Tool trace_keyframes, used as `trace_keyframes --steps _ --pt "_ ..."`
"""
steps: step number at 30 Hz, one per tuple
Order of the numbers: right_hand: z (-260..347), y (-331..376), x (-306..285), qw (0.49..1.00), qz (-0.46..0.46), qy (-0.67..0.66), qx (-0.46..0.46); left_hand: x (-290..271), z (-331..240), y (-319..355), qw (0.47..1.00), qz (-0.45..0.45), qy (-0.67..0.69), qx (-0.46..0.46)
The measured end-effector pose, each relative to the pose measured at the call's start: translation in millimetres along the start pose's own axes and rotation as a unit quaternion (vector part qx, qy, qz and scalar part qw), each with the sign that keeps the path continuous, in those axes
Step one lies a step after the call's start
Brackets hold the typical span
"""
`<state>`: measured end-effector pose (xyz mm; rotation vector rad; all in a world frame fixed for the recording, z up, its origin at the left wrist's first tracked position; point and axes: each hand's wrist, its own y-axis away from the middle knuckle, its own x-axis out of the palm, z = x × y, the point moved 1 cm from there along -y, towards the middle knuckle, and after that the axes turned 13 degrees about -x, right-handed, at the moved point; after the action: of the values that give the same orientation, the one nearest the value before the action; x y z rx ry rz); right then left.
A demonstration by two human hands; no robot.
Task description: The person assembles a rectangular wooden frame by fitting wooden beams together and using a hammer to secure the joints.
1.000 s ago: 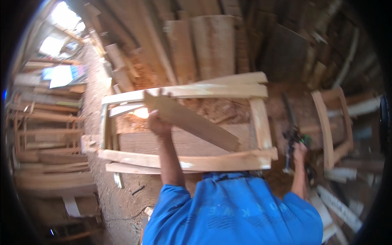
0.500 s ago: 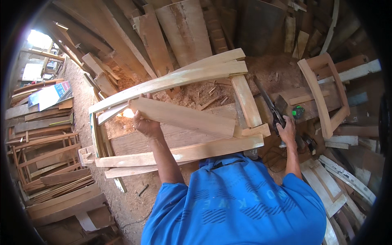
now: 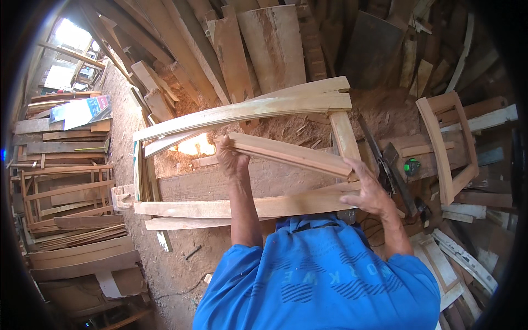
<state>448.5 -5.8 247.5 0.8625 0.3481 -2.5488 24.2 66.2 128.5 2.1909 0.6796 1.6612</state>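
A light-brown wooden board [image 3: 289, 155] with a grooved edge is held slanting above the workbench [image 3: 198, 184]. My left hand [image 3: 234, 159] is closed around its left end. At the board's right end, my right hand [image 3: 374, 190] has its fingers and thumb spread; whether the fingertips touch the wood I cannot tell. Around the board lies a pale wooden frame, with a curved far rail [image 3: 247, 113], a near rail [image 3: 247, 207] and a right crosspiece [image 3: 345, 137]. Just beyond my right hand rests a long dark tool [image 3: 379, 157], its exact kind unclear.
A green and black tape measure [image 3: 411, 166] lies on the bench at right, near a smaller wooden frame [image 3: 437, 148]. Planks [image 3: 272, 47] lean along the far side above wood shavings. Stacked timber [image 3: 77, 223] fills the left, and more pieces [image 3: 459, 258] lie at lower right.
My right hand has let go of the dark tool and moved left to the board's right end. The board has tipped in my left hand, so its grooved edge now shows.
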Motion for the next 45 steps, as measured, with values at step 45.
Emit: trace_keyframes --steps 45 --pt "-144.0 63.1 22.3 0.932 -0.248 -0.225 0.136 90.0 185.2 -71.8 0.259 0.215 -0.909 0.246"
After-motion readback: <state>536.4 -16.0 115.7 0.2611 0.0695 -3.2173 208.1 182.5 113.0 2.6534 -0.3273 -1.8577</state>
